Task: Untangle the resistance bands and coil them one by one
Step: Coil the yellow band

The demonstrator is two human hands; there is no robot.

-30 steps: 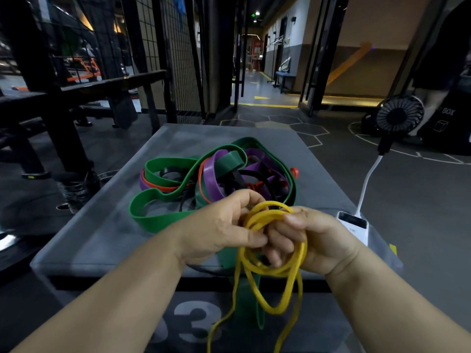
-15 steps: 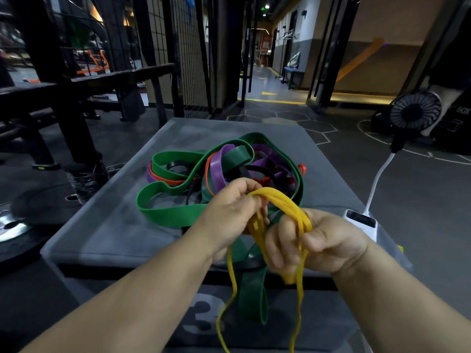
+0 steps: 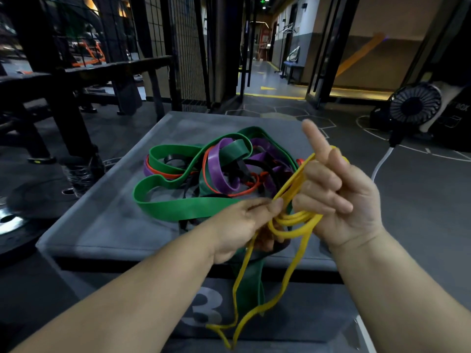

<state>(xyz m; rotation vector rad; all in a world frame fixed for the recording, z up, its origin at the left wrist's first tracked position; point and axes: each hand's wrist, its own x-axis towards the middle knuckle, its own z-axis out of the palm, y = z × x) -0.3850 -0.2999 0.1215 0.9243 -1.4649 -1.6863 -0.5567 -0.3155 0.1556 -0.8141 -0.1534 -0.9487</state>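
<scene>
Above the box [image 3: 102, 225] — near edge — our left hand [image 3: 242, 225] pinches the yellow band [image 3: 300, 217]; our right hand [image 3: 341, 200] (index raised) curls around its coils.

Tangled bands [image 3: 219, 171] lie on the box [image 3: 107, 225]; a fan [image 3: 415, 103] stands to its right.

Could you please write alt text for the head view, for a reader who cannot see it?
The left hand pinches a partly coiled yellow band whose loops the right hand holds. Behind, green, purple and red bands lie tangled on a grey box.
</scene>
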